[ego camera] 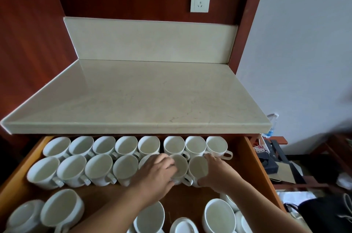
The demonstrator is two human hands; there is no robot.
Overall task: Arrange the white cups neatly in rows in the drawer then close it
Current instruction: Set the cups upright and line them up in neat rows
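Open wooden drawer [253, 158]: back row of 8 glossy white ceramic cups [126, 145] stood complete; left hand [154, 174] and right hand [214, 172] each curled around a second-row cup; several loose cups near front remained unsorted; drawer not yet shut.

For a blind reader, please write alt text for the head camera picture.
Two hands, left hand and right hand, set white cups into the second row of an open wooden drawer under a pale counter. The back row is full; loose cups lie nearest.
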